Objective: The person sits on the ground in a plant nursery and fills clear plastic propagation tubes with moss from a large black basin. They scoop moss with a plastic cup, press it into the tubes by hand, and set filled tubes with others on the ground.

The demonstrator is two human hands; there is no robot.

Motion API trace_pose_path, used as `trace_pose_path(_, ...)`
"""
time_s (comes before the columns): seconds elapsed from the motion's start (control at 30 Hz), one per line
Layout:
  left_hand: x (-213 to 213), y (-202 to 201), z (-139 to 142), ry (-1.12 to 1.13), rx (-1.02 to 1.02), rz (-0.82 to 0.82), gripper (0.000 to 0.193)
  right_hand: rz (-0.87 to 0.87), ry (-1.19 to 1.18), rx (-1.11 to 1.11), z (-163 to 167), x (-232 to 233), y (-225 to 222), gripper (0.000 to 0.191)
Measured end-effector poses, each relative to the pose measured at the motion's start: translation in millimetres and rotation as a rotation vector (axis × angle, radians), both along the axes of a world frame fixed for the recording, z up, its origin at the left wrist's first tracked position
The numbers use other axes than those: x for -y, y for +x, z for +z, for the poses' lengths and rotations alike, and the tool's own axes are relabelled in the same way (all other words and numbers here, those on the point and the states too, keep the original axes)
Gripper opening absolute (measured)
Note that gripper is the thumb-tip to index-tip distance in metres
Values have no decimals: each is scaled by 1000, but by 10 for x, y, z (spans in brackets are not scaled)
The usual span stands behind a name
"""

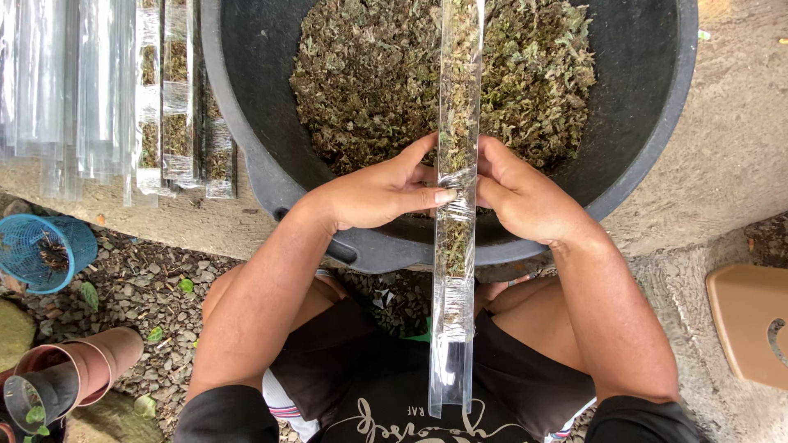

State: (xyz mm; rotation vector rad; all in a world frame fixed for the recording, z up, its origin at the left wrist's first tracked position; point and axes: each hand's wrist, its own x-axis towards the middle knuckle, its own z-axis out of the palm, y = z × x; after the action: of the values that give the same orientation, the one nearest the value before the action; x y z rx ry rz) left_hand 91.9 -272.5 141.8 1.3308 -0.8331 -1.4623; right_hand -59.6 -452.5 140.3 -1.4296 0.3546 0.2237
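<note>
A row of long clear plastic sleeves lies on the concrete ledge at the upper left, most of them see-through and flat; beside them lie several filled sleeves packed with brownish-green dried matter. Below the ledge, gravel ground spreads out with a few small green leaves on it. A blue mesh basket lies tipped on its side at the left edge. Near the lower left corner are stacked terracotta-coloured pots lying sideways, a dark pot nested at their mouth. At the right edge sits a tan board with a curved cut-out
</note>
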Motion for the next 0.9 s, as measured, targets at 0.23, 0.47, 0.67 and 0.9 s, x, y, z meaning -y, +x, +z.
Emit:
trace_pose_path(0.23,12,-8,64,133,67,49,107,-130,-337,78,154,-172,-33,30)
trace_pose_path(0.47,15,6,-40,75,1,76,110,-118,-767,164,221,-220,-227,37)
trace_pose_path(0.67,48,39,-131,122,46,136,115,-261,-282,77,-36,-63,-206,43)
trace_pose_path(0.9,28,-2,-153,98,100,381,116,-327,-201,59,-69,-109,-74,42)
